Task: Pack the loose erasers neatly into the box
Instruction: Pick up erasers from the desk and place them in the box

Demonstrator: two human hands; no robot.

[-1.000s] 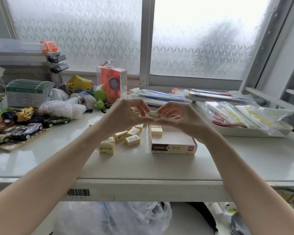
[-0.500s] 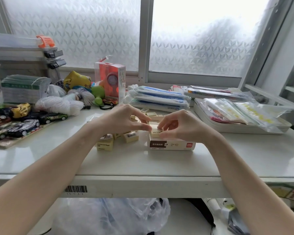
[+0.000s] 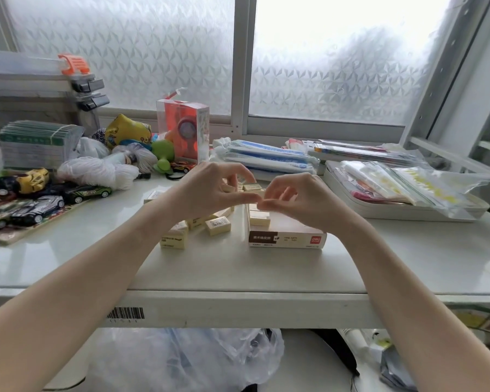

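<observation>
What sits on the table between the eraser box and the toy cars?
Head view: loose erasers lie between the box and the toy cars, with bare tabletop left of them.

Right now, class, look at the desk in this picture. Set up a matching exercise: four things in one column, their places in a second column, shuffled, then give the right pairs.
Things
1. brown-and-white cardboard eraser box
2. loose cream erasers
3. toy cars
4. white tray of plastic bags

Places
A. far left of the desk
B. left of the box
C. far right of the desk
D. under the right hand

Pairs: 1-D, 2-B, 3-A, 4-C
</observation>
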